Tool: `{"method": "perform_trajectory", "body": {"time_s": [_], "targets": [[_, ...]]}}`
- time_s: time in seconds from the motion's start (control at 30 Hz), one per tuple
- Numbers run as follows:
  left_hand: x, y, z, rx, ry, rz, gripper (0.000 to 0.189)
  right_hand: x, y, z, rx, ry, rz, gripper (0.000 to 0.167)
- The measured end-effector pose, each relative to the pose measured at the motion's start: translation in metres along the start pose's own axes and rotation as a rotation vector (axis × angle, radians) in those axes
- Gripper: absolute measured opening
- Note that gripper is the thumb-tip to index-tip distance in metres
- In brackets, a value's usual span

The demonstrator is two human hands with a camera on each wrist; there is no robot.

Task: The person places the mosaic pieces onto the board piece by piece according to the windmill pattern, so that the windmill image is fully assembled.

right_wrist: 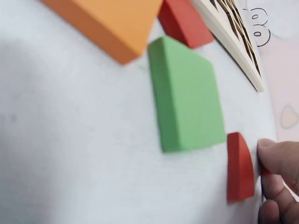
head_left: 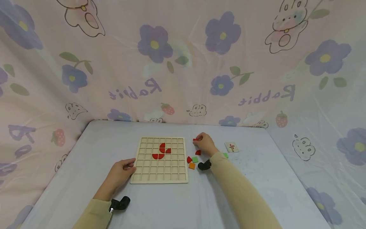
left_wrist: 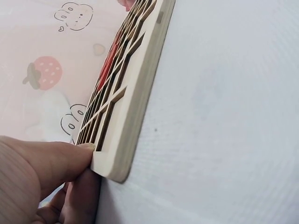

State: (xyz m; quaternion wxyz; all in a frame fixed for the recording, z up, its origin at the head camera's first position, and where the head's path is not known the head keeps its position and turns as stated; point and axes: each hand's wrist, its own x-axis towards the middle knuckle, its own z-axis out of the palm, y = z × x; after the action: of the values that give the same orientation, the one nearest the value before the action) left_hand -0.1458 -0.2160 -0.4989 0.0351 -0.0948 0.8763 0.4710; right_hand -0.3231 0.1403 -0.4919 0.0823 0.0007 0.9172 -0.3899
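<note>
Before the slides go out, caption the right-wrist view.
A right hand pinches a red piece, with two others, a green block, an orange block and a gridded board in view.

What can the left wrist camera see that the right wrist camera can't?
Only the left wrist view shows the left hand holding the wooden board by its edge, the red pieces set in its grid, and a strawberry print. Only the right wrist view shows the green square, the orange piece and loose red pieces. Both show part of the wooden board, the white tabletop and cartoon line drawings.
</note>
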Motion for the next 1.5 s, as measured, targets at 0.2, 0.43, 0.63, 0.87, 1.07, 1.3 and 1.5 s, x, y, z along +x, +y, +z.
{"method": "perform_trajectory", "body": {"time_s": [0.2, 0.43, 0.63, 0.87, 1.07, 1.3, 1.5], "targets": [[-0.001, 0.002, 0.001, 0.002, -0.009, -0.011, 0.045, -0.006, 0.002, -0.002, 0.025, 0.011, -0.020, 0.022], [-0.001, 0.002, 0.000, -0.003, -0.013, -0.012, 0.046, -0.009, -0.004, -0.005, 0.089, -0.004, -0.059, 0.020], [0.000, 0.000, -0.001, -0.003, -0.003, -0.005, 0.046, -0.013, -0.010, -0.004, 0.137, 0.004, -0.093, 0.020], [-0.001, 0.000, 0.000, 0.001, 0.004, 0.001, 0.045, -0.018, -0.015, 0.003, 0.099, -0.009, -0.101, 0.029], [-0.002, 0.002, 0.000, 0.006, 0.003, 0.000, 0.045, -0.022, -0.019, 0.007, 0.123, -0.043, -0.091, 0.030], [0.000, 0.001, 0.000, 0.010, -0.002, 0.002, 0.045, -0.026, -0.027, 0.016, 0.070, -0.143, -0.177, 0.017], [-0.001, 0.001, 0.002, 0.001, 0.011, 0.006, 0.044, -0.033, -0.044, 0.030, 0.024, -0.261, -0.262, 0.026]]}}
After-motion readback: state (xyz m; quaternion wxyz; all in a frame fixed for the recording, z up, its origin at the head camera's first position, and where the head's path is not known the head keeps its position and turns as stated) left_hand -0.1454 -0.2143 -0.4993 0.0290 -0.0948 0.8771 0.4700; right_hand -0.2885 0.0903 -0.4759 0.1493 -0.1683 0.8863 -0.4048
